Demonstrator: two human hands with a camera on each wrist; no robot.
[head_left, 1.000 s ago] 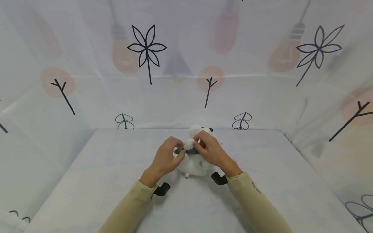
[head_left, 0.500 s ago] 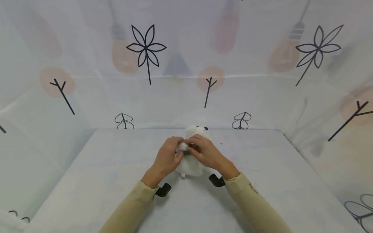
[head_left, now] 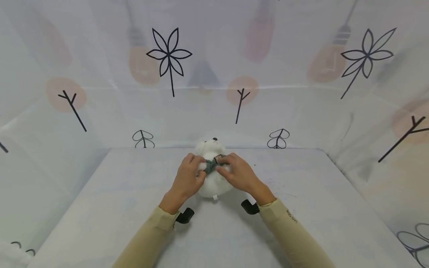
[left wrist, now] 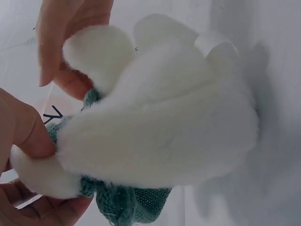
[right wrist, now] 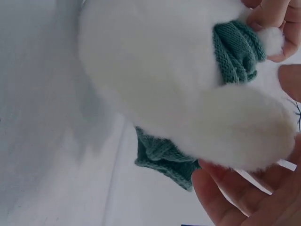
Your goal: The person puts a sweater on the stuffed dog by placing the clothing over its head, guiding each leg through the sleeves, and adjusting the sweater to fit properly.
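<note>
A white plush bear with a black nose sits upright on the table, wearing a green knitted garment that bears a small dark-edged label. My left hand pinches one of its stubby white arms between thumb and fingers, close to the green knit. On the other side my right hand curls about the other arm, with fingertips at the knit beneath it. The bear's rounded white body fills the left wrist view, a white tag shows at its base, and its head is out of that view.
The white table spreads around the bear, its far edge against a pale cloth wall printed with plants and bulbs. Black mounts protrude below both cuffs.
The bear has been turned; its nose has swung from the right to the middle and its head shifted left. The garment and label now show between my hands, which stay at its sides.
</note>
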